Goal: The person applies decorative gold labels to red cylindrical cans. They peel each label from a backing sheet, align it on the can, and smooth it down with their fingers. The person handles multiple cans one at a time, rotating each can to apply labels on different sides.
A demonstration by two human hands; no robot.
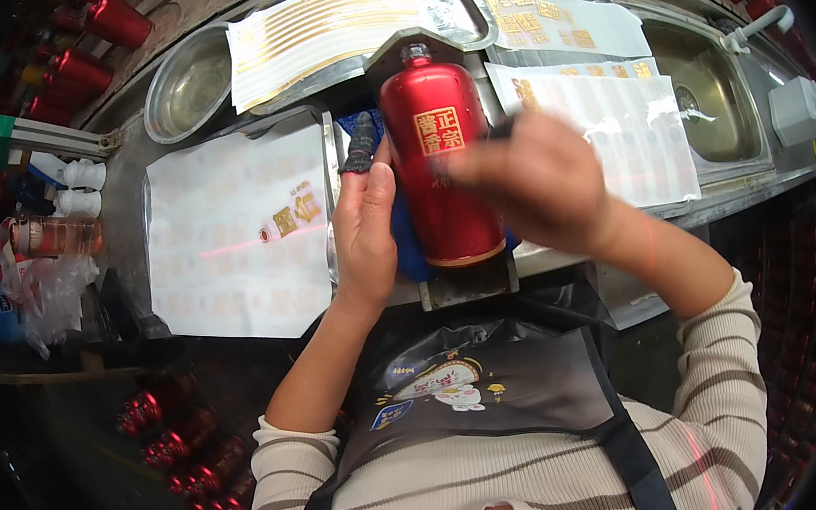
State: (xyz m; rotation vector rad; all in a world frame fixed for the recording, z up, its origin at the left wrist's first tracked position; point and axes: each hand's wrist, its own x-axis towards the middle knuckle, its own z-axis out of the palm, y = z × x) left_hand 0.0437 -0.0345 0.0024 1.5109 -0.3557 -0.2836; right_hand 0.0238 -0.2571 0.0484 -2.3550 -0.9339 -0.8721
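A glossy red bottle (443, 213) lies tilted in a metal stand (469, 286) with blue cloth around it. Its bare neck points away from me, and gold square character stickers sit on its front. My left hand (365, 232) grips the bottle's left side, with a black cover on one fingertip; some of its fingers are hidden behind the bottle. Over the bottle's right front, my right hand (543, 182) is blurred by motion. Its fingers are curled near the lower stickers, one with a black cover, and what they hold, if anything, cannot be made out.
On the left lies a white backing sheet (228, 265) with a few gold stickers. Striped gold sheets (327, 32) fill a tray behind, beside a round metal basin (188, 91). More sticker sheets (616, 141) and a sink (712, 99) are right. Red bottles (115, 21) surround the bench.
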